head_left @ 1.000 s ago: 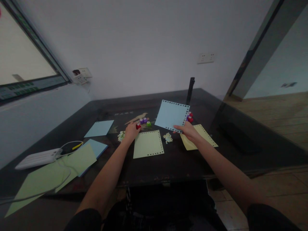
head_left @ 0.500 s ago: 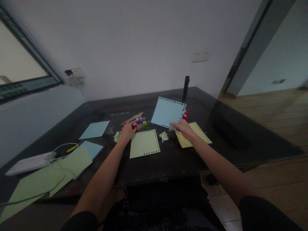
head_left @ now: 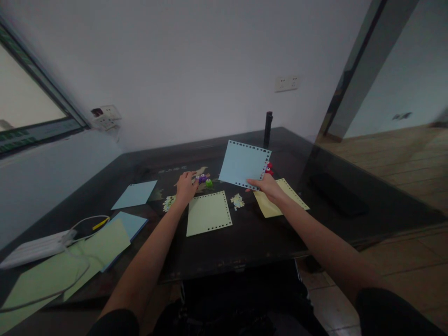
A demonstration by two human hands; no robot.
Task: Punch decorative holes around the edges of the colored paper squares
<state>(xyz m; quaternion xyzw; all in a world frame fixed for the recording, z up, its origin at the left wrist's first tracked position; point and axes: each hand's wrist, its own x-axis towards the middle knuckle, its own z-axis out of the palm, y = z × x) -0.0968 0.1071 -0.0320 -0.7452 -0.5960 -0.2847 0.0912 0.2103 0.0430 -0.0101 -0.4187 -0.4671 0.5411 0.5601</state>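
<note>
A blue punched sheet [head_left: 243, 163] is held up over the dark table [head_left: 266, 242] by the right hand [head_left: 266, 186].
In the head view, its near right corner is pinched between thumb and fingers. The left hand [head_left: 186, 187] is held with bent fingers beside the purple pieces [head_left: 202, 178] and green piece [head_left: 209, 183]; whether anything is gripped cannot be told. A pale green punched sheet [head_left: 209, 213] is laid between two piles of paper bits [head_left: 237, 201].

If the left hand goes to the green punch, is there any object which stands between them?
Yes. The purple punches stand between the left hand and the green punch, slightly farther back than the green one. Along the near side, over the back edge of the pale green sheet, the way looks open.
</note>
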